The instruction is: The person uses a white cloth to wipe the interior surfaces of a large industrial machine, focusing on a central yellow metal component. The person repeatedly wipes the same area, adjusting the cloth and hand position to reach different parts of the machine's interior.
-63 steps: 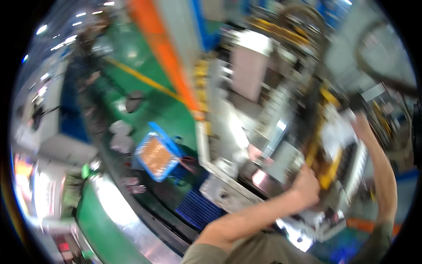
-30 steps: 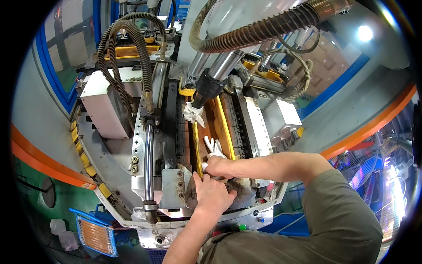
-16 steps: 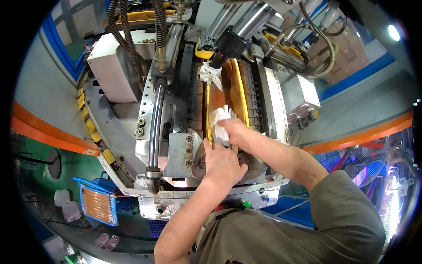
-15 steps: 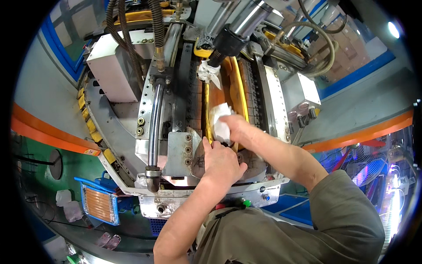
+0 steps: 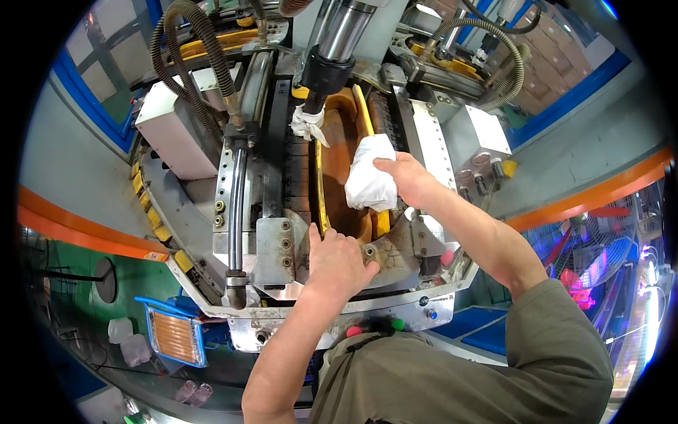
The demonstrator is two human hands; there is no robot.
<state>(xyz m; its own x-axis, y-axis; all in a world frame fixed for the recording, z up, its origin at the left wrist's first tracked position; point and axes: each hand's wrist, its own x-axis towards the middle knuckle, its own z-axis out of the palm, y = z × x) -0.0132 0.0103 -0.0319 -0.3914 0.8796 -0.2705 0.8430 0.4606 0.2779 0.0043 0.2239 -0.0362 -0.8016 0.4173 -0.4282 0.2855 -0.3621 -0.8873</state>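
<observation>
In the head view, my right hand [image 5: 412, 181] is closed around one edge of a bunched white cloth [image 5: 371, 177], thumb on top; the cloth is over the near right part of a long brown trough [image 5: 340, 145], covering some of its right yellow rim [image 5: 364, 109]; whether it touches the trough's floor I cannot tell. My left hand [image 5: 337, 265] is palm down at the trough's near end, fingers loosely extended and thumb held apart, with nothing visible in its grip; its index finger points up beside the near end of the left yellow rim [image 5: 320, 187]. Beyond my hands a black cylinder [image 5: 328, 76] slants down at the trough's far left, a white rag [image 5: 308, 124] wrapped about its lower end; left of the trough lies a shiny steel rod [image 5: 239, 212]; a blue-framed chair [image 5: 176, 338] stands on the floor at lower left.
</observation>
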